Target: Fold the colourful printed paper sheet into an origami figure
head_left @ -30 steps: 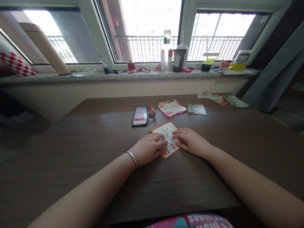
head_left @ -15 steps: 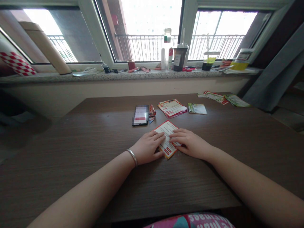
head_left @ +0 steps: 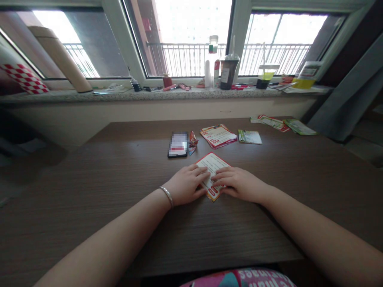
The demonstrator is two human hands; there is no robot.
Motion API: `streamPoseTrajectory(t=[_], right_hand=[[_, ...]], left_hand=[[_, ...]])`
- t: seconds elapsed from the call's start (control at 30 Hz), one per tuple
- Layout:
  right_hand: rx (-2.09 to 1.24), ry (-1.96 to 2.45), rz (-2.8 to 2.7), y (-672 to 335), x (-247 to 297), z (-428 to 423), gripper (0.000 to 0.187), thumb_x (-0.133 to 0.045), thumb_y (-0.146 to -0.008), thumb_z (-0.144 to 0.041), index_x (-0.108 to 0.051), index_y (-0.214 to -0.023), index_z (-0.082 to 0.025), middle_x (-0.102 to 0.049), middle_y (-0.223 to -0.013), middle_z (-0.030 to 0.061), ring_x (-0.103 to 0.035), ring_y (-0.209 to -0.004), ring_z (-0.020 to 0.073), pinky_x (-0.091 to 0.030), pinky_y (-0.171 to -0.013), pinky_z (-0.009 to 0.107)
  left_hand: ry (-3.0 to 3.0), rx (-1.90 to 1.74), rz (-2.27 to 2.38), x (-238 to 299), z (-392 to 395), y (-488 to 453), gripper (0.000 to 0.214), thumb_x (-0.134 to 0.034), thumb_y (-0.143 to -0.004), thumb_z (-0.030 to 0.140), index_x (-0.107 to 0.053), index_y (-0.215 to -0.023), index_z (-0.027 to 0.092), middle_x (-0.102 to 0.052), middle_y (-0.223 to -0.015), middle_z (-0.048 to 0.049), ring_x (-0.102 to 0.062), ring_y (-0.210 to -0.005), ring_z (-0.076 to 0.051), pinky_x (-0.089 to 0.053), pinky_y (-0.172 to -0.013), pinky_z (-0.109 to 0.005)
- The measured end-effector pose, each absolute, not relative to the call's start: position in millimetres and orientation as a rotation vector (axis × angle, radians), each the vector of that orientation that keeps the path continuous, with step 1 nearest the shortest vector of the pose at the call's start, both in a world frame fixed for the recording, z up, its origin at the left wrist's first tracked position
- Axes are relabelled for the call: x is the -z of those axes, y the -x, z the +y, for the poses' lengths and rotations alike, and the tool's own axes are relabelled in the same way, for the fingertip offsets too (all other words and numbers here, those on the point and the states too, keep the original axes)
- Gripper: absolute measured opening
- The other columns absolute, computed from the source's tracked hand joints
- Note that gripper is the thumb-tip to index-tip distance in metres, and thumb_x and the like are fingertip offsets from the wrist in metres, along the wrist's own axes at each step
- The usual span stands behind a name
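A printed card (head_left: 211, 162) with a red and orange border lies at a slant on the brown table (head_left: 179, 235). My left hand (head_left: 188, 184), with a silver bangle at the wrist, rests its stretched fingers on the card's left side. On the right side, my right hand (head_left: 239, 182) lies with its fingers spread over the card's face. Both hands partly cover the print. Beyond the card are a phone (head_left: 177, 145), a crumpled wrapper (head_left: 193, 142) and a stack of similar cards (head_left: 219, 136).
Right of the stack lies a smaller green and white card pile (head_left: 250, 137). More cards (head_left: 299, 126) are near the table's far right corner. On the windowsill (head_left: 119, 95) stand a dark drink cup (head_left: 229, 73), a clear bottle (head_left: 212, 59) and a yellow-filled container (head_left: 306, 77).
My right hand has shifted slightly left across the card, uncovering more of its right corner. The left hand stays on the card. The whole view has moved a little.
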State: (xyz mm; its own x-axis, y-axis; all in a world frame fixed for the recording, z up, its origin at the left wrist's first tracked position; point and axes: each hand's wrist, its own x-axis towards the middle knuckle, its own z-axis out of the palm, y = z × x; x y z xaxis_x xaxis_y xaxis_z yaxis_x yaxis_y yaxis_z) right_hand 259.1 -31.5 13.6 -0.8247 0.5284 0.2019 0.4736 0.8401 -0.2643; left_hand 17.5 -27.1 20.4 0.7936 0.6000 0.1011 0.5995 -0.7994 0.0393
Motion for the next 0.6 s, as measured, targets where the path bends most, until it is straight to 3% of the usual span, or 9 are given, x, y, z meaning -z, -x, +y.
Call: streamPoseTrajectory(t=[0.17,0.3,0.4,0.6], right_hand=[[-0.323,0.744,-2.744,-260,-17,-34,0.035,-0.064,-0.080,-0.038,-0.065,-0.111,-0.023,-0.061,-0.125,0.0056,-0.053,-0.118,0.0223,-0.040,-0.103,0.042],[-0.357,0.750,-2.718,-261,-18,-34,0.047,-0.068,-0.075,-0.039,-0.061,-0.118,-0.023,-0.059,-0.127,0.0077,-0.051,-0.120,0.0235,-0.039,-0.103,0.044],[-0.398,0.727,-2.711,-260,-19,-34,0.045,-0.067,-0.076,-0.038,-0.062,-0.118,-0.023,-0.062,-0.123,0.0072,-0.053,-0.118,0.0220,-0.039,-0.103,0.042],[-0.357,0.696,-2.717,-259,-21,-34,0.038,-0.065,-0.079,-0.035,-0.063,-0.115,-0.023,-0.064,-0.120,0.0044,-0.052,-0.119,0.0204,-0.038,-0.104,0.039]], left_hand=[[-2.928,-0.167,0.956,-17,-25,-14,0.067,-0.056,-0.079,0.060,-0.044,-0.133,0.022,-0.042,-0.142,-0.0096,-0.031,-0.135,-0.029,-0.027,-0.110,-0.043],[-2.894,-0.116,1.026,-10,-22,-14,0.074,-0.053,-0.081,0.061,-0.037,-0.138,0.016,-0.035,-0.147,-0.0141,-0.029,-0.137,-0.027,-0.027,-0.110,-0.040],[-2.919,-0.084,1.042,-8,-21,-13,0.077,-0.050,-0.082,0.063,-0.036,-0.138,0.013,-0.035,-0.146,-0.0161,-0.030,-0.137,-0.027,-0.026,-0.111,-0.039],[-2.960,-0.076,1.005,-14,-22,-12,0.077,-0.054,-0.077,0.066,-0.040,-0.135,0.018,-0.037,-0.145,-0.0132,-0.034,-0.134,-0.029,-0.028,-0.109,-0.039]])
